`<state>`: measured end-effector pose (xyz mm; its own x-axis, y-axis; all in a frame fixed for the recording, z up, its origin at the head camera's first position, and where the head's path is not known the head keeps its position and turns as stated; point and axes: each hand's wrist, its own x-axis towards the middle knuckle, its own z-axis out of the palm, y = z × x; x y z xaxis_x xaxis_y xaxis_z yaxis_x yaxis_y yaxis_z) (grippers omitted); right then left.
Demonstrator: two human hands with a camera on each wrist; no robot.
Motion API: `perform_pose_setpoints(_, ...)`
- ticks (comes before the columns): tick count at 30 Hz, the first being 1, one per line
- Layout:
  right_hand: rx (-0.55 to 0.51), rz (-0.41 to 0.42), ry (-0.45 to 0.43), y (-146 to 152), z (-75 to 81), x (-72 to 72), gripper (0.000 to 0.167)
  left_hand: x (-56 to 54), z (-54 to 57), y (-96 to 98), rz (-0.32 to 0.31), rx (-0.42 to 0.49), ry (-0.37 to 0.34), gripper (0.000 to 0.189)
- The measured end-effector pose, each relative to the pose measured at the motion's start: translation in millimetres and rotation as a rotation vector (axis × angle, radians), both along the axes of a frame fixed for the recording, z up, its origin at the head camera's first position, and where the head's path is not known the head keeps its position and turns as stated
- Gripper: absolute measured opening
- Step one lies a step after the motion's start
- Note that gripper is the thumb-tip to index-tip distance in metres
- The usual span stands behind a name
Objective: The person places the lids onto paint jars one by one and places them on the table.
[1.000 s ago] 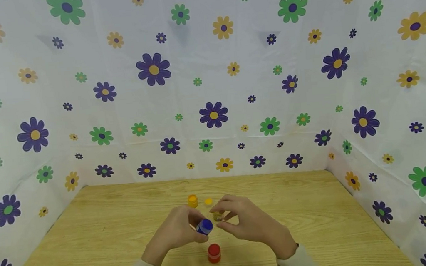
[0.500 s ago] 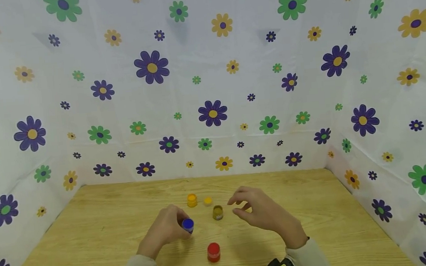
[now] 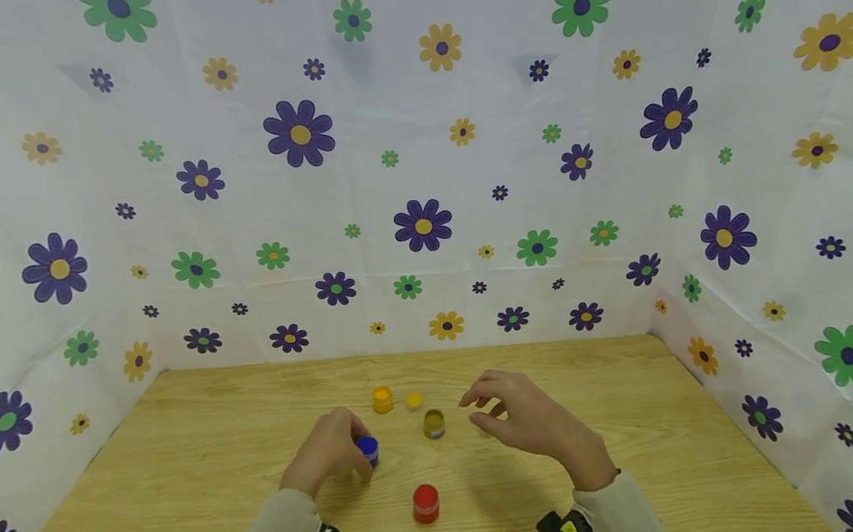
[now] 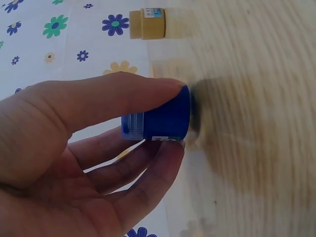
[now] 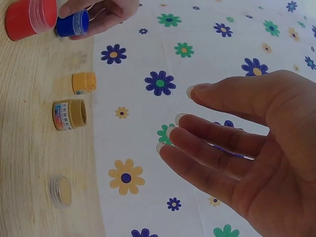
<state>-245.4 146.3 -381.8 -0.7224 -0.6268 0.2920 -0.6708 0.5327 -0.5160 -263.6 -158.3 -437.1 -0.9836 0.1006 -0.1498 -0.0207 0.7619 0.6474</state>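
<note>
My left hand (image 3: 333, 449) grips a small blue paint jar (image 4: 168, 114) between thumb and fingers. The jar is upright, its clear ridged cap on top and its base right at the wooden table. On the right, my right hand (image 3: 540, 420) hovers with fingers loosely bent and nothing between them. Nearest to it is an ochre paint jar (image 3: 434, 425), which stands without a cap in the right wrist view. A round lid (image 5: 61, 191) lies on the table in that view; the head view does not show it past the hand.
A red paint jar (image 3: 426, 504) stands at the front of the table (image 3: 220, 407). Farther back are an orange-yellow jar (image 3: 382, 400) and a small yellow disc (image 3: 415, 401). Flower-printed white sheeting (image 3: 367, 179) encloses the back and both sides.
My left hand has carried the blue jar left and down to the table, turning it from tilted to upright. My right hand has moved right, away from the ochre jar.
</note>
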Motion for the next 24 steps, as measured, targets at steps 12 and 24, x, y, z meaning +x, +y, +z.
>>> perform_pose_setpoints(12,0.006,-0.018,-0.003,3.5,-1.7,-3.3,0.016,-0.1,2.5,5.6,-0.024,-0.087,0.051,0.042)
perform_pose_setpoints(24,0.014,-0.036,-0.020,7.1,-1.3,-4.9,0.017,-15.9,19.6,50.8,-0.090,0.028,0.118,0.046)
